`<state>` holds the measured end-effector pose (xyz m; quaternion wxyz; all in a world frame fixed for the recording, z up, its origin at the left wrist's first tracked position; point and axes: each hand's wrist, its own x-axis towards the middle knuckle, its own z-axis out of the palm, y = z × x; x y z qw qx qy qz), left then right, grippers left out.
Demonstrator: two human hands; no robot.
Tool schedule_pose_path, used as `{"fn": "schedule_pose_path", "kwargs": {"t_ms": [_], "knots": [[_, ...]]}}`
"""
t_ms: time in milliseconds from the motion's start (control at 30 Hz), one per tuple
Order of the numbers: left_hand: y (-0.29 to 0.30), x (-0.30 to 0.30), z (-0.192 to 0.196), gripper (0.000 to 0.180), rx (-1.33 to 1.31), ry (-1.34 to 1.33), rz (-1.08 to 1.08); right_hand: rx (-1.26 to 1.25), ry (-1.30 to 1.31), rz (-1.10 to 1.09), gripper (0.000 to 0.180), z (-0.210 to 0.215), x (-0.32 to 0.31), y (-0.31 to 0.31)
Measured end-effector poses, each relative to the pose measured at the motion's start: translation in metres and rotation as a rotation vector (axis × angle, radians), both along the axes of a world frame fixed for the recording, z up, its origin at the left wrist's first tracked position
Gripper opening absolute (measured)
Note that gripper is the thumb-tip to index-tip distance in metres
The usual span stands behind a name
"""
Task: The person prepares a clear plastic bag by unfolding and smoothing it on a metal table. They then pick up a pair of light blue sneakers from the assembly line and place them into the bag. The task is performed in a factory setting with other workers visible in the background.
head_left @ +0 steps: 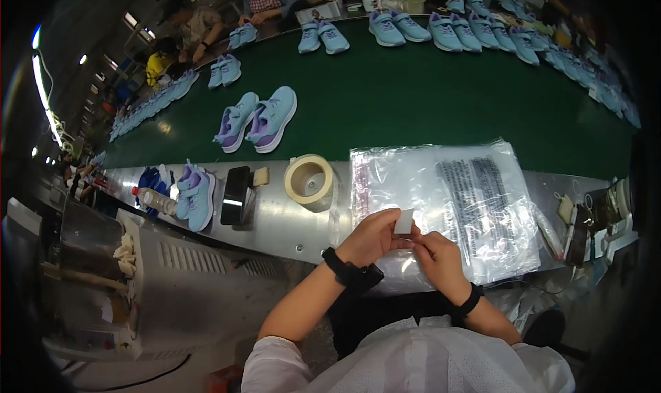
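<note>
Across the upper frame we face a green surface (385, 90), its near edge meeting a metal ledge (272, 224). Clear plastic bags (413, 179) crowd the lower right; blue shoes (273, 119) stand upper left. Our left hand (374, 236) and right hand (442, 261) meet lower centre. A tape roll (314, 204) sits mid-frame, a red-capped bottle (157, 201) left. Over the bags, our left fingers pinch a pale card (404, 222), right fingertips bunched at its lower edge.

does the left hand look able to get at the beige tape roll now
Probably yes: the beige tape roll sits to the left of the left hand with nothing upright between them, though that hand holds a small white piece it may need to release first.
</note>
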<state>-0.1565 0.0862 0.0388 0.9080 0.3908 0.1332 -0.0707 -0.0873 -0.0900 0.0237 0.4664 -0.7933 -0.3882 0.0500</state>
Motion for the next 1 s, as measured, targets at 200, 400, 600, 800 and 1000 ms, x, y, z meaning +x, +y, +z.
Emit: {"fn": "schedule_pose_path", "kwargs": {"t_ms": [200, 400, 600, 800, 1000], "knots": [[-0.017, 0.024, -0.014, 0.024, 0.100, 0.248, 0.050, 0.275, 0.165, -0.103, 0.007, 0.020, 0.023, -0.026], [-0.029, 0.048, -0.016, 0.032, 0.434, 0.232, -0.185, 0.092, 0.057, 0.175, 0.029, 0.036, 0.025, -0.025], [-0.020, 0.032, 0.019, 0.071, -0.217, 0.287, -0.254, -0.259, -0.329, 0.227, 0.061, 0.046, 0.000, -0.047], [-0.036, -0.006, 0.070, 0.065, 0.252, 0.072, 0.086, -0.235, -0.207, 0.011, 0.047, 0.015, 0.003, -0.060], [-0.040, -0.023, 0.074, 0.038, 0.670, -0.471, -0.184, 0.875, 1.252, -0.169, 0.049, 0.013, 0.038, -0.076]]}}
